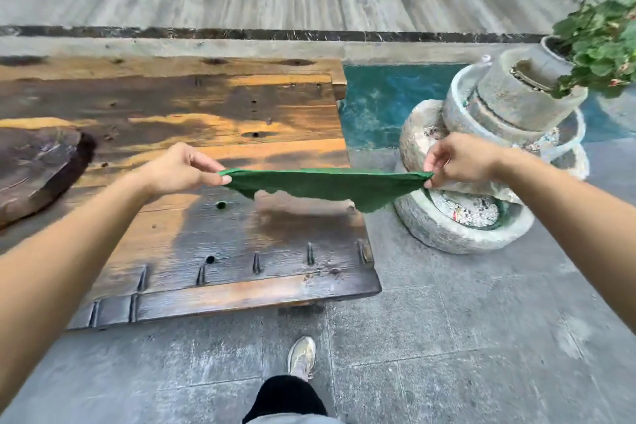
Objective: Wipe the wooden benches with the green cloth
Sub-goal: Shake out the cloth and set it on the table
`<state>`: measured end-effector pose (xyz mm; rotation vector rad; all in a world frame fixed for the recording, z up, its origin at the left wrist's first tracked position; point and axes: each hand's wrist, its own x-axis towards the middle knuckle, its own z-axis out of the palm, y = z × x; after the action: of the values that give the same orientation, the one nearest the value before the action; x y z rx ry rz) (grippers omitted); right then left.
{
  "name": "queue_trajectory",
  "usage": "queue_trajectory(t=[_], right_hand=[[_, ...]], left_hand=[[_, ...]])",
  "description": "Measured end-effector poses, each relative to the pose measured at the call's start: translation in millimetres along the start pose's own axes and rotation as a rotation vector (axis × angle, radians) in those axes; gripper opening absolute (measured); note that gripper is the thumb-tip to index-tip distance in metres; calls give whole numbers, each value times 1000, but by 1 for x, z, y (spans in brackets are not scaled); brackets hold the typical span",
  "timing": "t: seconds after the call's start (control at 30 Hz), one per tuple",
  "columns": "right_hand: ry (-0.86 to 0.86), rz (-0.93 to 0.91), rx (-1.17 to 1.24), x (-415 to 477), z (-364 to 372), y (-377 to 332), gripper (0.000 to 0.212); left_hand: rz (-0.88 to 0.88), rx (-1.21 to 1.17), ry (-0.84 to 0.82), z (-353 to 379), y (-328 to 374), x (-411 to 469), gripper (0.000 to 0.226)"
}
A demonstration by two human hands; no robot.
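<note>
Green cloth (330, 184) hangs stretched in the air between both hands. Its top edge is pulled taut and level, and its lower edge sags loose, lowest toward the right hand. Far out to the left of the left hand, a dark round slab of wood (34, 165) lies on the worktop (206, 107). This low plank surface, patchy with dark and pale areas, runs under and beyond the left hand and ends below the cloth's right part. The left hand (179, 169) pinches the cloth's left corner between thumb and curled fingers. The right hand (457, 158) pinches the opposite corner the same way, its fingers curled. Beyond the gap between the hands lies a patch of blue-green water (371, 103). Just behind and below the right hand stands a stack of stone millstones (516, 103). Further right a leafy plant (602, 27) reaches in from the corner. Beneath both arms is grey paved floor (447, 320), with one shoe (302, 356) on it between the two forearms.
</note>
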<state>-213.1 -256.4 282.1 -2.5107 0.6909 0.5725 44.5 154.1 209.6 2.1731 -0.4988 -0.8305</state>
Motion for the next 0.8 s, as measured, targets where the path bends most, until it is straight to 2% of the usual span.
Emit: queue_trajectory(t=[0.13,0.2,0.27,0.33,0.43,0.5,0.57,0.67,0.8], right_hand=[[-107,1,-105,7,59,21,17],[-128,-12,-134,4,105,32,21],[-188,-4,-171,-3,164,45,18],[-276,59,-192,-14,226,58,16],[-421,187,-190,-41,310,76,37],[-485,213,-159,-55,343,74,48],[-440,201,-116,-59,358,63,57],[-225,118,-38,-52,345,34,74],[78,40,-17,-40,292,2,85]], left_hand=[[-46,27,-55,42,-54,-19,13],[-88,82,-68,70,-87,-34,10],[-132,192,-83,103,-120,-52,9],[-178,415,-147,135,-154,-73,16],[-340,731,-254,186,-195,-112,38],[-429,754,-280,210,-203,-130,47],[-406,757,-239,230,-198,-133,61],[-233,794,-99,252,-155,-121,83],[-47,761,88,264,-70,-91,84]])
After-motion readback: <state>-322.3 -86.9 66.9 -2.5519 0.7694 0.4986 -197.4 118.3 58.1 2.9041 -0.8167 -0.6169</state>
